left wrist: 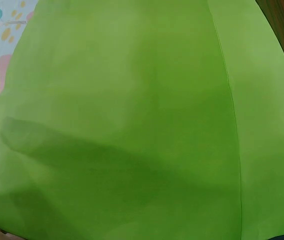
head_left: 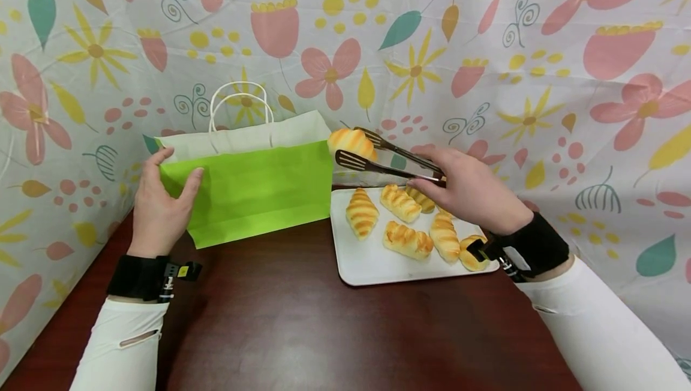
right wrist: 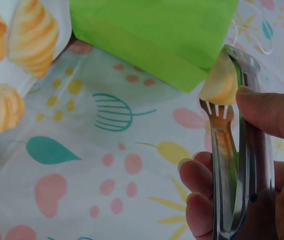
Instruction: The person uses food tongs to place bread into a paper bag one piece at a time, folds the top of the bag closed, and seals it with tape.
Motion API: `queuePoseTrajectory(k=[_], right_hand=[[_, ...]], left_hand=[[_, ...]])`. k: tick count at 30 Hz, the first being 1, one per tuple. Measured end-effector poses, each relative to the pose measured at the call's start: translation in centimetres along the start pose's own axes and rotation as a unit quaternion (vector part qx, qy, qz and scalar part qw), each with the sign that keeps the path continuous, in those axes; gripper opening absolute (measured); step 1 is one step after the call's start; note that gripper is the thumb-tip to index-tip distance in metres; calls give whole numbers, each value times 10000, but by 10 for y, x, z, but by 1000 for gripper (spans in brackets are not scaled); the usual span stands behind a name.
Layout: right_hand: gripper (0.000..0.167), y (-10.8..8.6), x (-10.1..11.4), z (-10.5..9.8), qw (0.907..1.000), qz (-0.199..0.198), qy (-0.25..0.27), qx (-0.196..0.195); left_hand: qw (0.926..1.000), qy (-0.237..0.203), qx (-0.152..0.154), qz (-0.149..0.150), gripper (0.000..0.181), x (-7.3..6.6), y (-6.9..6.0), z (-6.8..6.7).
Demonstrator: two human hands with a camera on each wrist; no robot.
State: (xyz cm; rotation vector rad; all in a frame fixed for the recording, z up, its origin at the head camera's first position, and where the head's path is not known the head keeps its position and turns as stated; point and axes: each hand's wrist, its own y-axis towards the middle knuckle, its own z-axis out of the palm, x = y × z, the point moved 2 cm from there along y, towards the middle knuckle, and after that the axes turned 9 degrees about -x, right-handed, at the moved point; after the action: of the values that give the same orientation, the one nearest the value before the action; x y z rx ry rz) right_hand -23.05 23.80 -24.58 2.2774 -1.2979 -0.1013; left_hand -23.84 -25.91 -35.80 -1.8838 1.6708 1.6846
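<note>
A green paper bag (head_left: 254,193) with white handles stands on the table, its top open. My left hand (head_left: 162,205) grips the bag's left end, thumb on the front and fingers at the rim. In my right hand (head_left: 469,190) are metal tongs (head_left: 388,169), pinched round a bread roll (head_left: 351,142) beside the bag's upper right corner. The right wrist view shows the roll (right wrist: 221,82) between the tongs' slotted ends, near the green bag (right wrist: 157,35). Green paper (left wrist: 132,110) fills most of the left wrist view.
Right of the bag lies a white tray (head_left: 372,271) with several bread pieces, among them a striped croissant (head_left: 361,214) and a roll (head_left: 407,240). Behind the dark red table (head_left: 270,319) hangs a flower-patterned cloth (head_left: 335,19).
</note>
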Motion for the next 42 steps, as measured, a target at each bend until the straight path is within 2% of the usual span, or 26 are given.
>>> queuePoseTrajectory(k=[5, 12, 16, 28, 34, 42], right_hand=[[43, 14, 6, -9, 10000, -9, 8, -8], [52, 36, 18, -16, 9999, -113, 75, 98], [51, 51, 27, -16, 9995, -212, 58, 210], [40, 99, 58, -7, 9950, -513, -501, 690], [45, 114, 67, -2, 9913, -622, -770, 865], [32, 129, 73, 2, 9862, -663, -1117, 1029]], left_hand=[[10000, 7, -34, -8, 75, 0, 1, -1], [10000, 40, -68, -13, 74, 0, 0, -4], [9999, 65, -74, -59, 74, -1, 0, -6], [9999, 61, -62, -107, 75, -1, -2, -9], [9999, 33, -61, -76, 74, 0, -4, -7], [9999, 64, -67, -76, 74, 0, -4, -7]])
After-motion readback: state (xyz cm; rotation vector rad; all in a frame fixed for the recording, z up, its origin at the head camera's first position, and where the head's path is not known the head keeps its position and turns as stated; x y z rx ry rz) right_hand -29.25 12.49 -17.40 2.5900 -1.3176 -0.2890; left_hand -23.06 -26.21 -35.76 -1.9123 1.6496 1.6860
